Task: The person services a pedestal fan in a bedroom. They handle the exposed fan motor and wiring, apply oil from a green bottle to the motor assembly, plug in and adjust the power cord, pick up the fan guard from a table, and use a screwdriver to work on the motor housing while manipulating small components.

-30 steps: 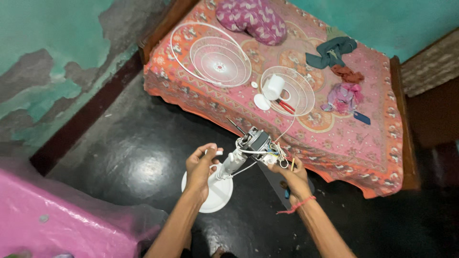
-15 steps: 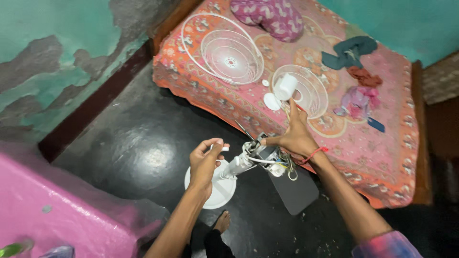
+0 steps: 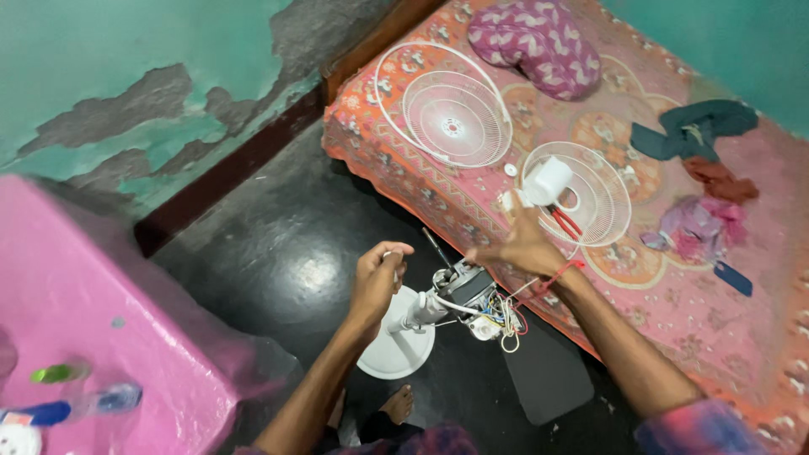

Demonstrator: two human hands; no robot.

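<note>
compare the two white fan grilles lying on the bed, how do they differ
The left grille looks larger and lies bare; the right grille looks smaller, with a white motor cover and red-handled pliers on it. The left one sits near the purple pillow. Both are white wire and lie flat.

- Glossy white plastic on fan stand base [image 3: 396, 354];
- Thin white-coated wire in fan guards [image 3: 455, 118];
- Matt printed cloth over bed [image 3: 472, 202];
- Shiny dark floor [image 3: 286, 261];
- Rough, peeling painted wall [image 3: 126, 93]
</note>
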